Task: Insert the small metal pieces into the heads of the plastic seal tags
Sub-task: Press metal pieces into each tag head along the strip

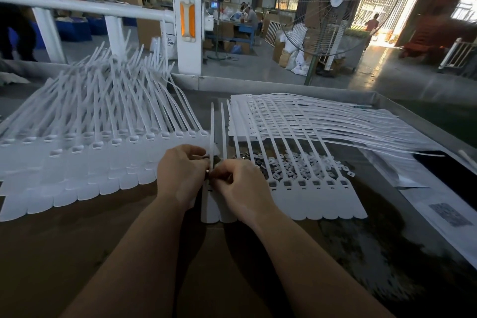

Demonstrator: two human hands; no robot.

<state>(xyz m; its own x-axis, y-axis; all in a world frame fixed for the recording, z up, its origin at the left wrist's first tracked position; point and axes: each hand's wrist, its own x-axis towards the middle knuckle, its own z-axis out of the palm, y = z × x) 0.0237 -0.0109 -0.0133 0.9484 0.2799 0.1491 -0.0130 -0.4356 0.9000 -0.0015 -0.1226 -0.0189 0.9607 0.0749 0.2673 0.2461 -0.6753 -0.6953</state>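
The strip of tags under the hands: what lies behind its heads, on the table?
Behind the strip of tags lies a heap of small metal pieces; the tags' tails cross over it, hiding part.

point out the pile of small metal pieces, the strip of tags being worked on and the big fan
pile of small metal pieces point(260, 160), head view, on its left part
strip of tags point(317, 204), head view, on a flat tag body
fan point(335, 2), head view, on its hub

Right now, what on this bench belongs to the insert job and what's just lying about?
In the job:
left hand
right hand
strip of seal tags being filled
pile of small metal pieces
finished tags
unfilled tag stack

Lying about:
printed sheets
pedestal fan
white fence post
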